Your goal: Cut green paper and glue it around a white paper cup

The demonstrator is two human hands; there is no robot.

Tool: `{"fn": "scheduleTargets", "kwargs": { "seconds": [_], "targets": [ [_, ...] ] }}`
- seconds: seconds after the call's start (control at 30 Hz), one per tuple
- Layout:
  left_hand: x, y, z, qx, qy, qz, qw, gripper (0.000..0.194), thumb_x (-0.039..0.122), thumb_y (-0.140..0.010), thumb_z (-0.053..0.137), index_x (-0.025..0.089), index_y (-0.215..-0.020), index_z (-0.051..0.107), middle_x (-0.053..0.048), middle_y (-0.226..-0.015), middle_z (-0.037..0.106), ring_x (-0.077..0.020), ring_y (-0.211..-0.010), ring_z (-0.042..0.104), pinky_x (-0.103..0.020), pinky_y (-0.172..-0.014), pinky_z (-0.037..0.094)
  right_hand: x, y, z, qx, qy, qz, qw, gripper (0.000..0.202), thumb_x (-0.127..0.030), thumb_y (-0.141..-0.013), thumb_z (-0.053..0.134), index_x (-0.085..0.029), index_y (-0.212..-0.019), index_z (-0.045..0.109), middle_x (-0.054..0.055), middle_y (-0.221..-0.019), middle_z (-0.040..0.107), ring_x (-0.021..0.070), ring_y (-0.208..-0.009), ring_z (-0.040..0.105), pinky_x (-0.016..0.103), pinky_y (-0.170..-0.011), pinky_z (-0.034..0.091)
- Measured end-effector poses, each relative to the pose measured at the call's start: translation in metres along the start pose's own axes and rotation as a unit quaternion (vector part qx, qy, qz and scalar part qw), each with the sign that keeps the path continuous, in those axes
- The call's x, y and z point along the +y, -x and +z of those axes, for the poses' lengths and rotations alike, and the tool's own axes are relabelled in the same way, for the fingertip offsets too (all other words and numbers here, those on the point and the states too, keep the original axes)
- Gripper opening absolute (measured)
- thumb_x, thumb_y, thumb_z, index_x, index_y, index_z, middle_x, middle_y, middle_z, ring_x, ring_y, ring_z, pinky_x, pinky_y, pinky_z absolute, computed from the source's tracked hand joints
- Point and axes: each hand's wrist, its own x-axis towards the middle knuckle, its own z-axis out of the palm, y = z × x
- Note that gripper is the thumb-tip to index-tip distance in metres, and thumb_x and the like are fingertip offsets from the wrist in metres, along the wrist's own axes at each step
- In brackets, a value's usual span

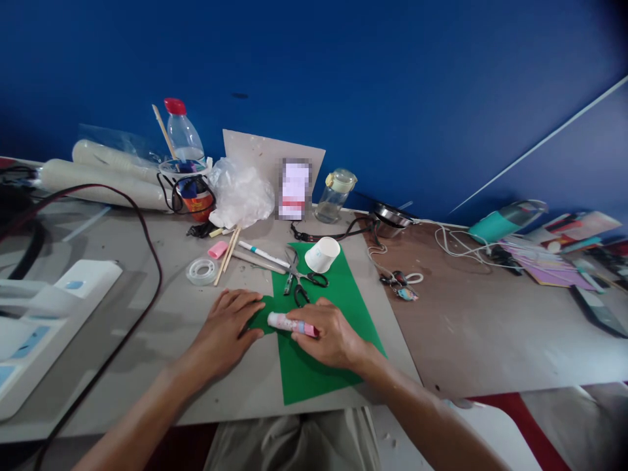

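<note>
My right hand (pixel 328 335) is wrapped round a pink and white glue stick (pixel 280 320), whose white end rests against a small green paper piece (pixel 262 315). Flat on that small piece lies my left hand (pixel 229 324), its fingers stretched out over the left part. Under my right hand is a large green paper sheet (pixel 314 376). Scissors (pixel 297 278) with black handles lie on its upper part, blades partly apart. A white paper cup (pixel 322 254) rests tilted behind them.
Left of the scissors are a marker (pixel 263 252), wooden sticks (pixel 227 256), a pink cap (pixel 217 249) and a tape roll (pixel 201 270). A phone (pixel 294 190) leans against cardboard at the back, beside a glass jar (pixel 336 196). A dark cable (pixel 157 261) crosses the left side.
</note>
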Motion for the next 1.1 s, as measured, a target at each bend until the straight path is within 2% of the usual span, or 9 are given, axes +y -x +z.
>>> {"fn": "scheduleTargets", "kwargs": {
  "seconds": [0.17, 0.33, 0.57, 0.73, 0.83, 0.97, 1.1],
  "targets": [
    [-0.001, 0.000, 0.000, 0.006, 0.009, 0.003, 1.000, 0.035, 0.030, -0.081, 0.061, 0.021, -0.116, 0.062, -0.008, -0.126, 0.060, -0.0279, -0.118, 0.047, -0.052, -0.107, 0.029, 0.005, -0.008, 0.002, 0.002, -0.015, 0.002, 1.000, 0.024, -0.019, -0.078, 0.061, -0.022, -0.101, 0.066, 0.002, -0.089, 0.074, 0.0171, -0.076, 0.066, 0.030, -0.072, 0.038],
    [-0.002, 0.000, 0.002, 0.008, 0.013, 0.003, 1.000, 0.035, 0.030, -0.081, 0.061, 0.023, -0.115, 0.063, -0.007, -0.126, 0.060, -0.0277, -0.119, 0.047, -0.052, -0.107, 0.029, 0.008, -0.003, -0.009, -0.066, -0.007, -0.015, 0.998, 0.025, -0.017, -0.077, 0.061, -0.022, -0.101, 0.066, 0.001, -0.078, 0.072, 0.0169, -0.071, 0.064, 0.030, -0.072, 0.037],
    [-0.001, 0.000, 0.000, 0.002, 0.008, -0.001, 1.000, 0.034, 0.030, -0.081, 0.061, 0.022, -0.115, 0.063, -0.008, -0.126, 0.060, -0.0278, -0.119, 0.046, -0.051, -0.107, 0.029, 0.010, -0.009, -0.003, -0.018, -0.006, -0.026, 0.999, 0.024, -0.018, -0.078, 0.061, -0.021, -0.101, 0.066, 0.003, -0.081, 0.073, 0.0168, -0.071, 0.064, 0.030, -0.071, 0.037],
    [-0.001, 0.000, 0.001, 0.002, 0.014, 0.002, 1.000, 0.035, 0.028, -0.081, 0.061, 0.021, -0.116, 0.063, -0.008, -0.127, 0.060, -0.0275, -0.118, 0.047, -0.051, -0.107, 0.029, 0.007, -0.005, -0.009, -0.069, -0.021, -0.041, 0.997, 0.028, -0.015, -0.077, 0.062, -0.023, -0.103, 0.066, 0.001, -0.084, 0.073, 0.0158, -0.073, 0.065, 0.029, -0.072, 0.036],
    [-0.001, 0.000, 0.000, 0.005, 0.014, 0.000, 1.000, 0.036, 0.029, -0.081, 0.061, 0.023, -0.116, 0.062, -0.007, -0.127, 0.060, -0.0279, -0.119, 0.046, -0.052, -0.107, 0.029, 0.007, -0.010, -0.008, -0.058, -0.007, -0.037, 0.998, 0.026, -0.017, -0.078, 0.062, -0.023, -0.103, 0.067, 0.002, -0.080, 0.073, 0.0163, -0.072, 0.065, 0.029, -0.072, 0.037],
    [-0.001, -0.001, 0.000, -0.004, 0.012, -0.001, 1.000, 0.035, 0.029, -0.081, 0.061, 0.022, -0.116, 0.062, -0.008, -0.126, 0.060, -0.0276, -0.119, 0.046, -0.052, -0.107, 0.028, 0.010, -0.016, -0.006, -0.039, -0.018, -0.015, 0.999, 0.023, -0.018, -0.079, 0.061, -0.021, -0.101, 0.066, 0.003, -0.086, 0.074, 0.0168, -0.075, 0.066, 0.029, -0.074, 0.038],
    [-0.001, -0.001, 0.000, 0.003, 0.020, 0.007, 1.000, 0.036, 0.028, -0.081, 0.061, 0.023, -0.116, 0.062, -0.007, -0.126, 0.060, -0.0275, -0.118, 0.047, -0.051, -0.106, 0.029, 0.012, -0.012, -0.008, -0.072, -0.052, -0.025, 0.996, 0.025, -0.018, -0.078, 0.062, -0.022, -0.102, 0.066, 0.002, -0.091, 0.074, 0.0171, -0.078, 0.067, 0.029, -0.076, 0.039]
  ]
}}
